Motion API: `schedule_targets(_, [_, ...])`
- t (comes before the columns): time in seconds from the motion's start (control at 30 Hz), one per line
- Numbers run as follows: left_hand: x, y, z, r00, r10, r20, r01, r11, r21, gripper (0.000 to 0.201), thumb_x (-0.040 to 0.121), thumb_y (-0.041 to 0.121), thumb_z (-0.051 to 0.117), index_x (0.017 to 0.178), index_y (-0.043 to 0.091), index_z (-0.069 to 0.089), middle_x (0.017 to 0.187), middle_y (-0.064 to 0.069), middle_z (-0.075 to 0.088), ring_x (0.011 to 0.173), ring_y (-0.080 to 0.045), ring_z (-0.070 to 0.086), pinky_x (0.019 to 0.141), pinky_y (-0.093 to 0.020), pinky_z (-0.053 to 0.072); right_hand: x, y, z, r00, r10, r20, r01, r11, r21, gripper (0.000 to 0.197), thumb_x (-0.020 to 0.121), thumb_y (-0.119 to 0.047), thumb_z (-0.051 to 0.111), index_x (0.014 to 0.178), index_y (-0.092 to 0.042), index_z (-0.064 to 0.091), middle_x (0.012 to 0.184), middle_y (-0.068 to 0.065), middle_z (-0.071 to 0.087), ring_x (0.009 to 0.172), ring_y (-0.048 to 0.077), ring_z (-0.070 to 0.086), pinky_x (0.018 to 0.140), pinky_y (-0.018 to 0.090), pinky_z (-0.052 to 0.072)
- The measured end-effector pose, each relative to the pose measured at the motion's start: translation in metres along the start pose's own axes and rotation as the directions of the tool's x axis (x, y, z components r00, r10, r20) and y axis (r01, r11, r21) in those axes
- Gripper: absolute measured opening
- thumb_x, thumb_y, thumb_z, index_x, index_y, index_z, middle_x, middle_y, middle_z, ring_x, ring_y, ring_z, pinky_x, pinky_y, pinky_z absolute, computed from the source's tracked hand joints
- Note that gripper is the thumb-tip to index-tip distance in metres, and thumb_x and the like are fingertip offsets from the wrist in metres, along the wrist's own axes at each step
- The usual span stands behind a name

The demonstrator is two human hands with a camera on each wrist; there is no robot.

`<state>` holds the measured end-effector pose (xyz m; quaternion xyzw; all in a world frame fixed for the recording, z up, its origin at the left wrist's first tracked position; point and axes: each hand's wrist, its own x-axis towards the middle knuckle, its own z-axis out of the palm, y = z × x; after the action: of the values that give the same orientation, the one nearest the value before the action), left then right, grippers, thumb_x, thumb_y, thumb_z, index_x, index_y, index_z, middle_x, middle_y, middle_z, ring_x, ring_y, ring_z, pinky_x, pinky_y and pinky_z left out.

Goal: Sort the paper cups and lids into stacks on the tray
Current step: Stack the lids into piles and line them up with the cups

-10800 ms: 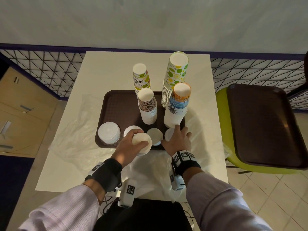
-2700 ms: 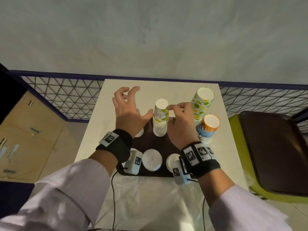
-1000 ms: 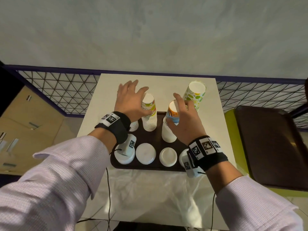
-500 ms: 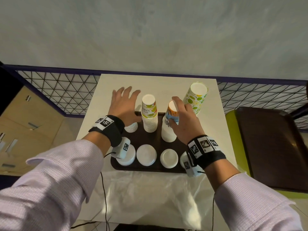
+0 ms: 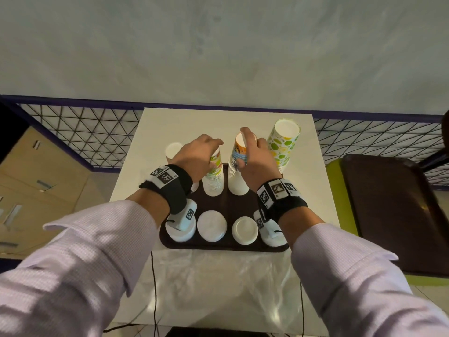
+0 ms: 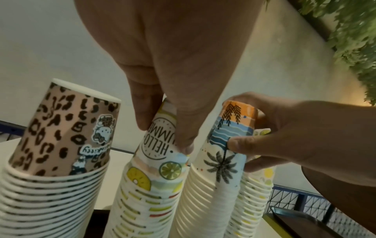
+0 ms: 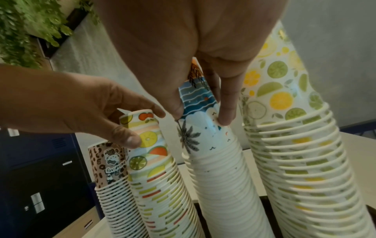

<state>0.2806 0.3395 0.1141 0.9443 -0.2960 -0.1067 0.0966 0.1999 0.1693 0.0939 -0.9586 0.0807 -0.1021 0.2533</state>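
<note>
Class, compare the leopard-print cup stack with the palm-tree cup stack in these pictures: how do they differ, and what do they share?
The leopard-print cup stack shows brown with black spots; the palm-tree cup stack shows palms, blue waves and orange. No hand touches the leopard-print stack; the right hand grips the palm-tree stack's top cup. Both are nested paper cups standing upside down.

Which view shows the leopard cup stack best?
Left wrist: the leopard stack fills the left, print and nested rims clear, untouched. Right wrist shows it small behind the left hand. Head shows only its white top.
</note>
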Motion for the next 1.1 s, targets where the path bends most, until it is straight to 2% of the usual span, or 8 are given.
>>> schedule_targets(0.2, [-0.002,0.014,-0.01,0.995,0.03,-0.091,-0.026,0.999,0.041,0.103,0.082,0.05,0.08,0.163,0.024,0.022,0.169,-0.008,0.027,0.155,-0.029,0.024,0.125,-0.045,0.024,-0.004,-0.008,-0.019,0.996,0.011,0.087,-0.016,0.998,0.059,0.093,0.089,-0.017,0.067,0.162,-0.03,0.01,0.129,0.015,0.049,0.102,0.03,0.059,0.086,0.04,0.055])
schedule_targets(0.37, [0.004,0.04,-0.021,0.975,0.148,-0.164,-0.162,0.984,-0.072,0.114,0.078,0.052,0.083,0.164,0.027,0.012,0.169,-0.003,0.026,0.152,-0.024,0.028,0.123,-0.044,0.032,-0.018,-0.005,-0.088,0.971,0.104,-0.216,-0.052,0.971,0.231,0.079,0.085,-0.018,0.06,0.156,-0.032,0.029,0.127,0.0,0.052,0.11,0.013,0.053,0.092,0.031,0.046])
schedule_targets(0.47, [0.011,0.057,-0.02,0.982,0.157,-0.106,-0.167,0.981,-0.097,0.106,0.082,0.046,0.081,0.164,0.025,0.016,0.168,-0.003,0.027,0.149,-0.026,0.034,0.118,-0.042,0.037,-0.013,0.021,-0.112,0.908,0.077,-0.411,-0.015,0.988,0.152,0.066,0.082,-0.03,0.058,0.146,-0.019,0.044,0.128,0.008,0.049,0.115,0.023,0.051,0.096,0.033,0.044])
schedule_targets(0.57, [0.019,0.07,-0.015,0.99,0.143,-0.018,-0.144,0.989,-0.041,0.093,0.088,0.048,0.075,0.162,0.023,0.024,0.166,-0.007,0.029,0.142,-0.031,0.046,0.111,-0.044,0.046,0.004,0.051,-0.103,0.964,0.17,-0.206,-0.137,0.977,0.166,0.081,0.081,-0.036,0.067,0.153,-0.027,0.032,0.14,0.011,0.039,0.13,0.031,0.043,0.102,0.031,0.034])
schedule_targets(0.7, [0.028,0.076,-0.014,0.992,0.126,-0.025,-0.127,0.991,-0.038,0.075,0.093,0.038,0.071,0.156,0.022,0.033,0.157,-0.008,0.039,0.127,-0.034,0.058,0.099,-0.044,0.051,0.012,0.064,-0.076,0.982,0.19,0.004,-0.187,0.96,0.211,0.091,0.082,-0.032,0.076,0.157,-0.027,0.024,0.143,0.014,0.038,0.127,0.029,0.048,0.096,0.025,0.035])
schedule_targets(0.8, [0.031,0.077,-0.015,0.994,0.106,-0.023,-0.106,0.994,-0.04,0.067,0.095,0.032,0.071,0.152,0.023,0.038,0.15,-0.008,0.045,0.121,-0.036,0.06,0.096,-0.044,0.05,0.014,0.067,-0.063,0.982,0.187,-0.019,-0.178,0.959,0.22,0.09,0.083,-0.03,0.077,0.156,-0.028,0.026,0.136,0.014,0.05,0.12,0.029,0.055,0.093,0.026,0.038])
schedule_targets(0.9, [0.03,0.075,-0.015,0.996,0.086,-0.021,-0.087,0.995,-0.044,0.064,0.094,0.031,0.072,0.149,0.025,0.04,0.147,-0.007,0.048,0.121,-0.035,0.06,0.096,-0.043,0.05,0.017,0.07,-0.058,0.984,0.172,-0.048,-0.159,0.965,0.207,0.087,0.082,-0.034,0.077,0.153,-0.03,0.028,0.128,0.012,0.059,0.114,0.032,0.06,0.095,0.038,0.05])
schedule_targets(1.1, [0.024,0.077,-0.021,0.993,0.119,0.017,-0.118,0.992,-0.047,0.072,0.094,0.027,0.073,0.157,0.029,0.037,0.152,-0.006,0.046,0.132,-0.03,0.054,0.104,-0.041,0.049,0.01,0.073,-0.063,0.988,0.152,-0.006,-0.149,0.975,0.164,0.082,0.08,-0.038,0.074,0.149,-0.032,0.029,0.122,0.012,0.06,0.106,0.03,0.06,0.086,0.039,0.052])
